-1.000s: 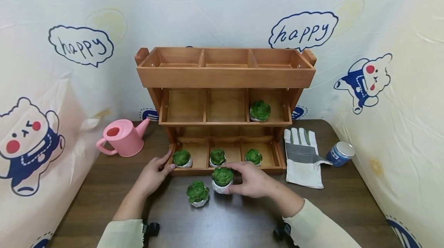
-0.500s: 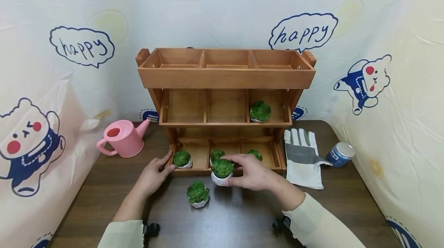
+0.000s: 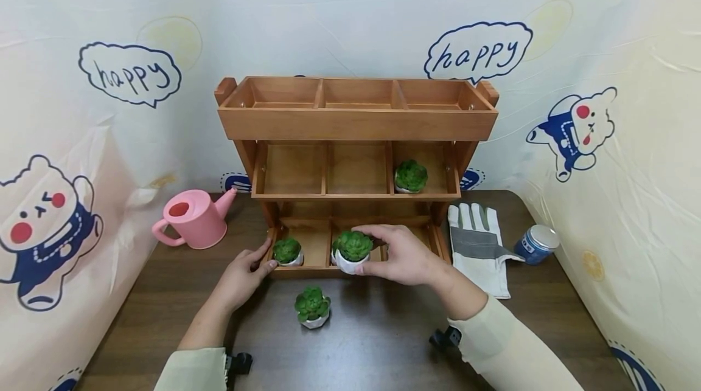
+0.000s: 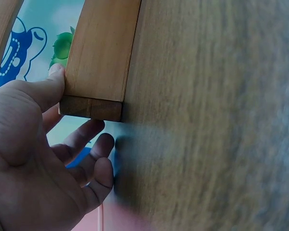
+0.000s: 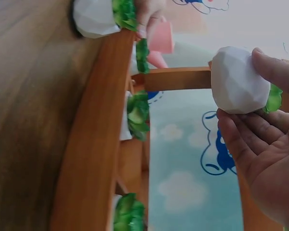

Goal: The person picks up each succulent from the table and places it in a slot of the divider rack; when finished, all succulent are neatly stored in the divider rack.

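Observation:
My right hand pinches a small potted succulent between thumb and fingers. In the right wrist view its white faceted pot is raised above the lower tier. My left hand grips the left front corner of the wooden shelf; in the left wrist view the thumb lies on the front board, with the fingers around its end. One succulent sits in the lower left compartment, another in the middle tier's right compartment. A further succulent stands on the table before the shelf.
A pink watering can is left of the shelf. To the right lie a white and grey glove and a blue jar with a pale lid. The patterned cloth rises behind the table.
My right hand has carried its succulent up and forward, from before the shelf to in front of the lower middle compartment, covering the plants behind. The left hand stays at the corner.

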Action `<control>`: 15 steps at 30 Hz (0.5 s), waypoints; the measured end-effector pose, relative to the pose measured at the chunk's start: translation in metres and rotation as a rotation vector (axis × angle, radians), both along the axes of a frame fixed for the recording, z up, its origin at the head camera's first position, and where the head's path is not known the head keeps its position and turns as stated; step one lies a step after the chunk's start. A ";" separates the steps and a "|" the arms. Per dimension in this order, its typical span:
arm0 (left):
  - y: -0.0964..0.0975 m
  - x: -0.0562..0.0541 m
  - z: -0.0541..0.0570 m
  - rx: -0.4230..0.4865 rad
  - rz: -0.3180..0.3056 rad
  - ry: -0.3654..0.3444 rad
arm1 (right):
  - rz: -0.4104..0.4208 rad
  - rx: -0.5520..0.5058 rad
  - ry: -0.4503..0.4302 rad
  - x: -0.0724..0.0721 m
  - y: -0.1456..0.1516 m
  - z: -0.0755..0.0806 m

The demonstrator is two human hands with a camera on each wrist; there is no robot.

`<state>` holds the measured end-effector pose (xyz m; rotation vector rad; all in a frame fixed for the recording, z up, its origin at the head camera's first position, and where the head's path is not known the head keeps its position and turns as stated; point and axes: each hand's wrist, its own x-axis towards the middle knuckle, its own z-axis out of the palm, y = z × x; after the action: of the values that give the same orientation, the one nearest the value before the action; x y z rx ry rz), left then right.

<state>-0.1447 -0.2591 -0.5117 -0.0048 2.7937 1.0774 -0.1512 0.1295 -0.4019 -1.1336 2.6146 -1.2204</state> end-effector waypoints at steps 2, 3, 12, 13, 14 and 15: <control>0.000 0.000 0.000 -0.003 -0.001 0.000 | -0.005 0.001 -0.008 -0.002 0.001 0.005; 0.000 0.000 0.000 -0.004 -0.003 0.000 | -0.008 0.003 -0.010 -0.002 0.001 0.007; -0.002 0.001 -0.001 0.005 0.005 -0.006 | -0.024 -0.016 0.019 -0.010 0.003 0.026; -0.002 0.001 -0.001 0.007 0.005 -0.006 | -0.029 -0.018 0.019 -0.011 0.003 0.027; -0.001 0.001 -0.002 0.007 0.005 -0.005 | -0.036 -0.021 0.018 -0.011 0.003 0.029; -0.001 0.001 -0.001 0.007 0.003 -0.004 | -0.039 -0.026 0.016 -0.012 0.003 0.031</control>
<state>-0.1441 -0.2603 -0.5130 -0.0110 2.7872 1.0865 -0.1627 0.1330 -0.3712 -1.1055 2.6524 -1.2621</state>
